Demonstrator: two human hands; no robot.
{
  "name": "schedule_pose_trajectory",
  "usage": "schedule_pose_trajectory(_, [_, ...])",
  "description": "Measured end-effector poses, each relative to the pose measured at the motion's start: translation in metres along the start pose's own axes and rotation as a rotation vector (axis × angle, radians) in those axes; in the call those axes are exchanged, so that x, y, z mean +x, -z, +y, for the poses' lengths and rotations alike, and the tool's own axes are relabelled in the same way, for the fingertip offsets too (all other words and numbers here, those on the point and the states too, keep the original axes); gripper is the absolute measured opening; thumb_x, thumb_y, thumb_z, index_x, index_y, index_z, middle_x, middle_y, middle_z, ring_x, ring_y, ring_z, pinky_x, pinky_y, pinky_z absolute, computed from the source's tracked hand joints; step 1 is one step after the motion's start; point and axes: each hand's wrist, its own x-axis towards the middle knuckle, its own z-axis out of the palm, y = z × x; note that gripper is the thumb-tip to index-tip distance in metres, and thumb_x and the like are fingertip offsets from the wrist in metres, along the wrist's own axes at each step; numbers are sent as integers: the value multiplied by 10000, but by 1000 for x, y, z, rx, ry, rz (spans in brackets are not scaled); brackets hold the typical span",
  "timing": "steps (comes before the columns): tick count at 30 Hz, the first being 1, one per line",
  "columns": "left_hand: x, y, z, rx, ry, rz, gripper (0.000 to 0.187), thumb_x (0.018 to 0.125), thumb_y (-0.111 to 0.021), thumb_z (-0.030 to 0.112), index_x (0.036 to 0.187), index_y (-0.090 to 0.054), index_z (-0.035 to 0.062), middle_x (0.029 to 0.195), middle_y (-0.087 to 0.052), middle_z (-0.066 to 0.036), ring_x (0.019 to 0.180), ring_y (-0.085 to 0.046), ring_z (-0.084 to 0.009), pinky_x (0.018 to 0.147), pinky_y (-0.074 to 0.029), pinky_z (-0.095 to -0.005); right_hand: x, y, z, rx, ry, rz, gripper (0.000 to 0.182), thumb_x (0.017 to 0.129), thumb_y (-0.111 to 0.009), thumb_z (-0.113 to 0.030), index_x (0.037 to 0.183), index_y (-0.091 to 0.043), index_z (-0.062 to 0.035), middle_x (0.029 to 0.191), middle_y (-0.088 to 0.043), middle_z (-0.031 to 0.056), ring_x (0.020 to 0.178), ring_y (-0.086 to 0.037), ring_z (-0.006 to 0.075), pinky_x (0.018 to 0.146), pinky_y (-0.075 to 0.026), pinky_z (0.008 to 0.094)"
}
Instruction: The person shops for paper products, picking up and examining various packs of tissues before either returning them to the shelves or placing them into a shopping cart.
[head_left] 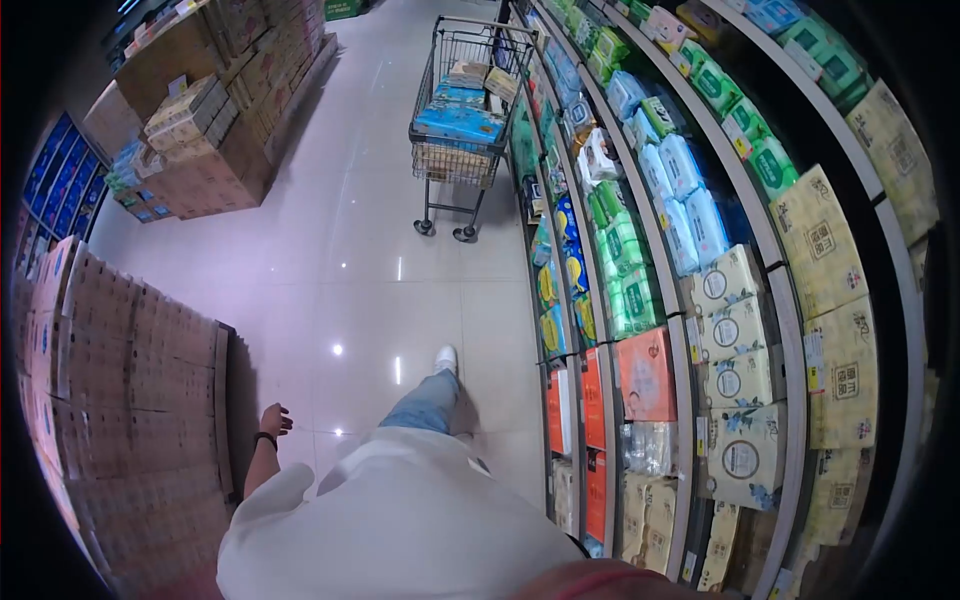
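Note:
My left hand swings low at my side, a dark band around its wrist. It holds nothing, and its fingers look loosely bent and a little apart. Close to it on the left stands a tall stack of packaged goods, apart from the hand. No part of my right hand shows. Ahead, beside the shelves, a wire shopping cart carries blue packs and beige packs.
Shelves along the right hold green tissue packs, floral white packs, orange packs and beige packs. At the upper left are stacked cardboard boxes. Shiny tiled floor runs between both sides.

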Motion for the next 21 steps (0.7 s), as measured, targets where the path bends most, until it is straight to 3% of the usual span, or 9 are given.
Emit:
schedule_pose_trajectory(2, [22,-31,-33,-12,-31,4,535,1002,-278,474,1180,-552,50,975,-676,-198,790,-644,-295,719,-486,-485,-16,6,-33,4,26,52,354,959,-515,-324,1096,-695,-53,993,-722,105,949,-675,213,825,-525,378])
schedule_pose_trajectory(4, [40,-77,-37,231,216,-221,547,1002,-289,472,1220,-550,44,1050,-675,-203,837,-652,-312,769,-501,-498,-25,9,-60,-1,36,97,358,955,-518,-329,1091,-699,-52,991,-726,99,949,-680,215,824,-528,382])
schedule_pose_trajectory(6, [42,-106,-11,620,99,-629,526,988,-324,456,1213,-574,51,977,-700,-165,801,-678,-293,752,-538,-476,-26,8,-85,-23,23,127,361,951,-521,-334,1087,-703,-52,989,-731,93,948,-685,217,824,-532,385])
schedule_pose_trajectory(10, [94,-102,68,302,77,-620,478,970,-414,429,1174,-612,45,999,-702,-140,838,-691,-249,783,-550,-440,-1,3,-147,-254,-33,114,369,943,-527,-343,1078,-710,-52,985,-740,81,948,-695,220,823,-540,392])
schedule_pose_trajectory(13, [131,-41,134,152,-185,-339,374,954,-484,346,1124,-613,40,925,-702,-136,780,-682,-220,701,-535,-379,53,25,-237,-1480,521,12,375,938,-531,-350,1071,-715,-52,983,-747,72,947,-703,223,822,-545,397])
schedule_pose_trajectory(15, [159,3,155,12,-278,-240,332,949,-496,311,1131,-597,52,901,-702,-127,762,-670,-217,668,-516,-349,100,45,-387,-1265,74,102,323,898,-558,-304,990,-734,-49,938,-742,128,902,-716,243,778,-558,387])
schedule_pose_trajectory(17, [189,52,171,-15,-203,-197,296,933,-503,280,1101,-592,53,838,-695,-110,694,-651,-209,609,-497,-343,122,37,-555,-1304,110,333,276,859,-584,-257,909,-754,-45,893,-737,184,858,-730,263,734,-570,376])
schedule_pose_trajectory(18, [203,73,173,12,-198,-195,296,933,-503,280,1101,-592,53,838,-695,-110,694,-651,-209,609,-497,-343,151,27,-627,-875,392,728,309,824,-660,-264,1039,-711,-47,969,-729,185,903,-719,267,768,-557,383])
schedule_pose_trajectory(21, [248,122,178,42,-48,-15,261,913,-463,207,1036,-607,27,761,-687,-117,592,-624,-183,469,-439,-309,-19,-131,-831,44,1066,212,194,1002,-515,-211,1004,-638,-62,772,-614,26,690,-594,105,641,-487,259])
